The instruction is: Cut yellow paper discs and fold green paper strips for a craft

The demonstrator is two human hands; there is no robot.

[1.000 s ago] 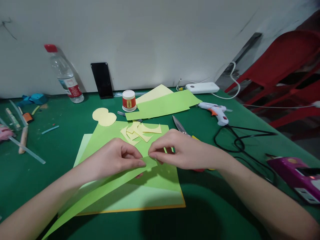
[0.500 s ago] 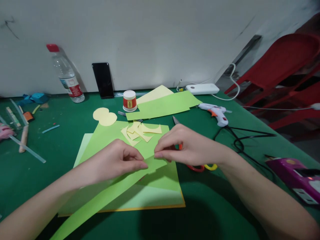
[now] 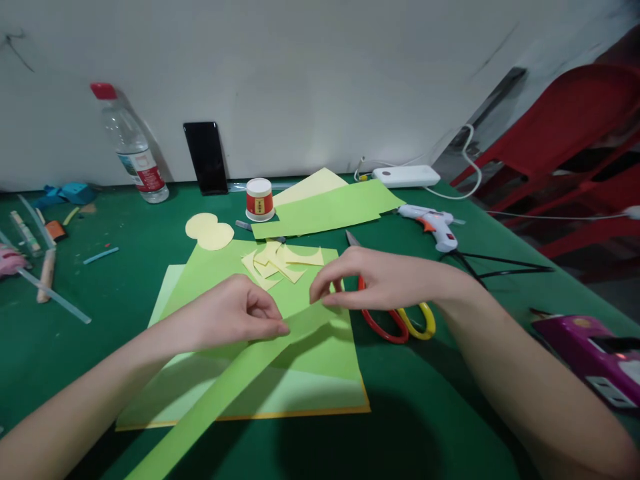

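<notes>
A long strip of green paper (image 3: 220, 393) slants from the bottom edge up toward the middle. My left hand (image 3: 240, 313) pinches it between thumb and fingers. At the strip's far end, my right hand (image 3: 365, 280) has thumb and fingertips closed on the paper's edge, with the fingers curved. Below both hands lies a stack of green sheets (image 3: 320, 393). Yellow paper scraps (image 3: 280, 263) rest on top of that stack. Scissors with red and yellow handles (image 3: 383, 323) lie partly beneath my right hand, their blades mostly covered.
Cut yellow circles (image 3: 210, 233), a paper cup (image 3: 259, 199) and a green sheet (image 3: 330, 210) lie beyond. A phone (image 3: 206, 160) and a bottle (image 3: 137, 157) stand by the wall. Rightward are a glue gun (image 3: 433, 223), its black cord, a power strip (image 3: 406, 176) and a purple device (image 3: 590, 353).
My right hand has risen slightly and its fingers are less tightly bunched, showing more of the scissor handles. The strip's lower part has swung rightward. My left hand moved slightly left.
</notes>
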